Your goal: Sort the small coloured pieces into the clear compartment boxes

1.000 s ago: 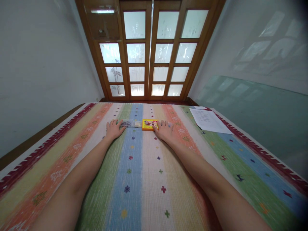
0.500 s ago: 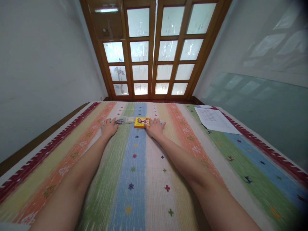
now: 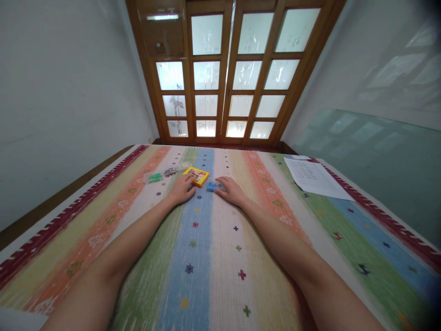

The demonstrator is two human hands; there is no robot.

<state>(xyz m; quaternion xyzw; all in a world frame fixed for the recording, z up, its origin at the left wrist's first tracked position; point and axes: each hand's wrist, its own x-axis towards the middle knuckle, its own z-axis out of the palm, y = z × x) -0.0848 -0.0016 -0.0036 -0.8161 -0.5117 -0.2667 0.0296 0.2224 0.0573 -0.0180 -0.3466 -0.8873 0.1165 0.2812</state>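
A yellow box with a printed top lies turned at an angle near the far end of the table. My left hand rests at its near left side, thumb apart from the fingers, the fingertips touching or just over its edge. Close to the box on the right is a small clear pack with blue pieces. The thumb and fingers of my right hand are around its right end. Left of the box lie a clear pack with dark pieces and a clear pack with green pieces.
A striped, patterned cloth covers the table. Printed paper sheets lie toward its right edge. Beyond the far edge stand wooden doors with glass panes, and a glass panel leans on the right wall.
My left hand has moved right, away from the clear packs to the yellow box. My right hand has left the box and moved to the blue pack. The box has turned and shifted slightly.
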